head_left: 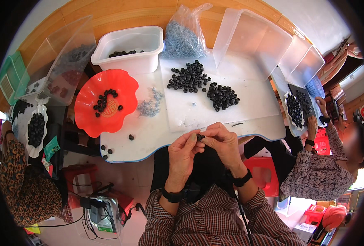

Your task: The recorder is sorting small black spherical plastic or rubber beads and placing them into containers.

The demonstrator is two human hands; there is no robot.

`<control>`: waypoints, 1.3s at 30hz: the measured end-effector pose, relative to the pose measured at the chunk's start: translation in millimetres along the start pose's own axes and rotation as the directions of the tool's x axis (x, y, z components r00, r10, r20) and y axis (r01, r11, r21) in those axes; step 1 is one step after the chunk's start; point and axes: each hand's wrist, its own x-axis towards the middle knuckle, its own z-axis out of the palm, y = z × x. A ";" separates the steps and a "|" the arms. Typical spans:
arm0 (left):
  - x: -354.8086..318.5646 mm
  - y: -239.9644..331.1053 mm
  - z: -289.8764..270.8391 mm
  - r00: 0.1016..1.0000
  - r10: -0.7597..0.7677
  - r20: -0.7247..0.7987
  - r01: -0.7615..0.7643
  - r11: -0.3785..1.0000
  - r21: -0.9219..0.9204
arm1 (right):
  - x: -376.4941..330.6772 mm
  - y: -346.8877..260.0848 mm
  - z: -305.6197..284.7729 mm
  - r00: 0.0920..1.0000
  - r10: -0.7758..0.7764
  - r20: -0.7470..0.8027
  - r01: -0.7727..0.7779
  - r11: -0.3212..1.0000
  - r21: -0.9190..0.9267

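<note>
Both my hands meet just off the table's front edge. Between their fingertips is a small round black part [200,137], mostly covered by the fingers. My left hand [180,155] pinches it from the left, thumb up. My right hand [224,146] pinches it from the right with thumb and forefinger. Ahead of them on a white sheet lie two heaps of such black parts, a farther heap [189,76] and a nearer heap [223,97]. Small pale-blue translucent pieces [150,104] are scattered to the left of the sheet.
A red scalloped bowl [83,102] holds several black parts; a white tub [128,63] stands behind it. At the back are a bag of pale-blue pieces [184,39] and a translucent divider [247,39]. Co-workers sit left [30,184] and right [319,174].
</note>
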 end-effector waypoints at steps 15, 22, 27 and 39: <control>-8.8 2.6 8.7 0.986 0.135 -0.095 -0.107 0.961 0.254 | -2.6 -22.6 13.8 0.971 -0.230 0.062 0.233 0.863 -0.448; -12.6 -9.1 8.4 0.972 0.201 -0.118 -0.170 0.958 0.233 | -5.1 -19.7 11.3 0.971 -0.227 0.076 0.236 0.860 -0.452; -13.6 -14.5 6.0 0.975 0.200 -0.102 -0.176 0.963 0.206 | -5.9 -16.2 9.4 0.969 -0.232 0.078 0.243 0.867 -0.435; -18.1 -14.3 12.7 0.971 0.209 -0.112 -0.177 0.953 0.244 | -7.0 -13.4 3.1 0.967 -0.243 0.072 0.251 0.873 -0.418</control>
